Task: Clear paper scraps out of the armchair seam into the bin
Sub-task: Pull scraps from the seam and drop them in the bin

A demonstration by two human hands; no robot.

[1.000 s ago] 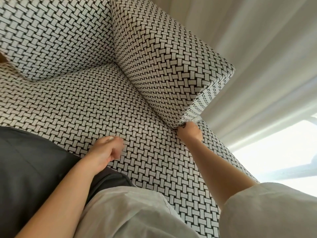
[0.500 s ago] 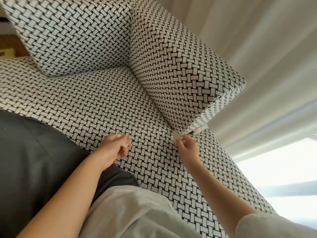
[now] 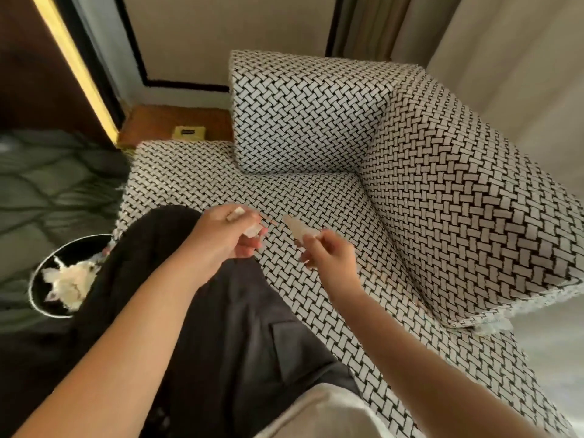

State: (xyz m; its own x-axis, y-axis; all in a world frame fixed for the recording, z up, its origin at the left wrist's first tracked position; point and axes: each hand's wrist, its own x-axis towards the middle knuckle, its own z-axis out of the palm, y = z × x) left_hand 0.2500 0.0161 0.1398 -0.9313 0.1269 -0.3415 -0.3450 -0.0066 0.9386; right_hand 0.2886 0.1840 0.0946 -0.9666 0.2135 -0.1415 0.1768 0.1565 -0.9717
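Left hand (image 3: 226,235): fingers curled, pinching two bits of paper. A tan scrap (image 3: 235,214) sits at thumb and forefinger, and a white scrap (image 3: 254,230) lower in the fingers.

Right hand (image 3: 327,252): fingertips pressed together on a pale scrap (image 3: 295,229), which sticks up and toward the left hand.

The two hands are near each other, not touching. Both are held above the armchair seat (image 3: 316,191) close to its left edge, where the person's dark trousers (image 3: 240,327) overlap it.

Seam (image 3: 390,248) between seat and armrest (image 3: 458,200) runs along the seat's right edge, well apart from both hands. Backrest (image 3: 303,112) stands on the seat's far edge and meets the armrest at the far right corner.

Bin (image 3: 39,298) — round, bright rim, dark inside — is off the seat's left edge, just beyond the trousers. Crumpled paper (image 3: 71,279) lies in it. What the bin stands on: cannot tell.

Green quilted bedding (image 3: 47,184) lies behind the bin. Past the seat's far left corner is a wooden surface (image 3: 151,121) with a small yellow item (image 3: 189,133) on it — too blurred to identify. Pale curtain (image 3: 505,42) hangs behind the armrest.
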